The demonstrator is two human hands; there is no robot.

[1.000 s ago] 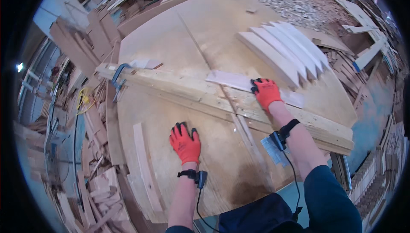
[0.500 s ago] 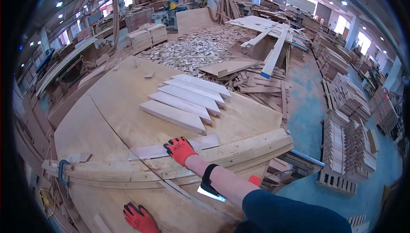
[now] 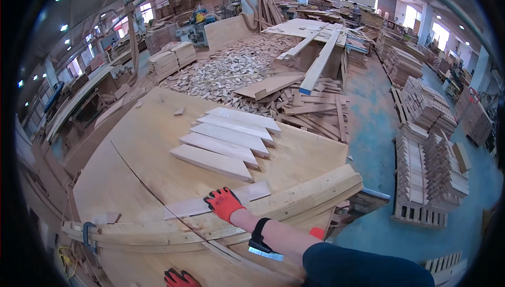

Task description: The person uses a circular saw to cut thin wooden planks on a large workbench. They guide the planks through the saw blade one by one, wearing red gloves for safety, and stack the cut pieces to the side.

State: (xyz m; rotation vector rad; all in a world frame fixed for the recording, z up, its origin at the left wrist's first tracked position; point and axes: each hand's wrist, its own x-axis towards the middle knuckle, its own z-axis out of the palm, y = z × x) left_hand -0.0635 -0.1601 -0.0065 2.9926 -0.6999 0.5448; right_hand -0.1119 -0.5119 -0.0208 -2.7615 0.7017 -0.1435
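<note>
My right hand (image 3: 223, 204), in a red glove with black fingertips, is closed over a pale wooden board (image 3: 258, 191). The board lies flat along the far side of a long, thick wooden fence (image 3: 294, 203), across a dark slot (image 3: 138, 175) in the plywood tabletop (image 3: 131, 129). At the lower edge my left hand (image 3: 181, 278), gloved alike, shows only its fingers; they are somewhat apart with nothing seen in them. Beyond the right hand lie several pale boards (image 3: 226, 141) side by side, their right ends cut to points.
A blue clamp (image 3: 89, 236) grips the fence's left end. A small offcut (image 3: 179, 111) lies on the tabletop. Behind it spreads a heap of wood offcuts (image 3: 226, 71). Stacked cut boards (image 3: 421, 174) stand on a pallet at the right. Something red (image 3: 317, 233) shows beside my right forearm.
The view has shifted, and the near tabletop sits lower in it. My left hand has slid mostly out past the lower edge. My right hand stays on the board.
</note>
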